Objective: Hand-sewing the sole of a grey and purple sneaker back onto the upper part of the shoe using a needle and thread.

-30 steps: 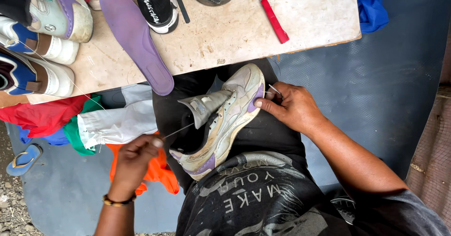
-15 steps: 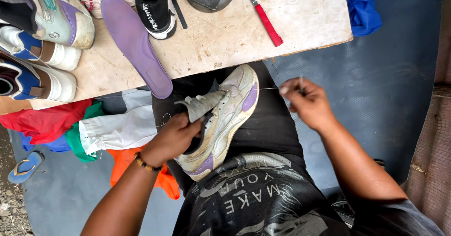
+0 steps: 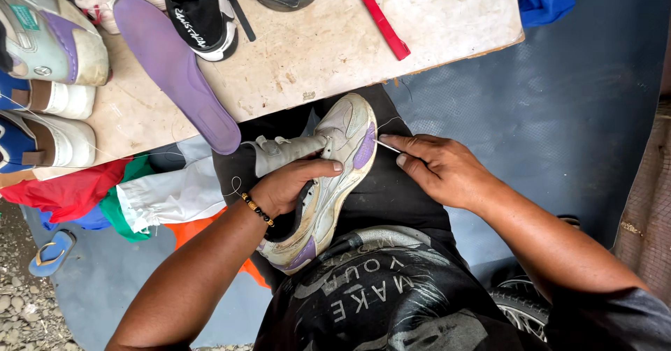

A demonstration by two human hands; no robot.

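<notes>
On the lap, the left hand [image 3: 290, 187] clasps the sneaker [image 3: 328, 183]; the right hand's [image 3: 444, 169] grip pinches a needle [image 3: 386, 146] beside its toe.

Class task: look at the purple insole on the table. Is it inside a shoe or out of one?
Out. The purple insole lies bare on the table, its tip past the edge, beside the sneaker held by the left hand.

1. We see the left hand [image 3: 290, 187] gripping a worn white-and-purple sneaker [image 3: 328, 176] on the lap.
2. The right hand [image 3: 440, 169] pinches a needle [image 3: 386, 145] at the sneaker's right side.
3. On the far board [image 3: 419, 16] lie a purple insole [image 3: 175, 68] and a red-handled tool [image 3: 381, 19].
</notes>
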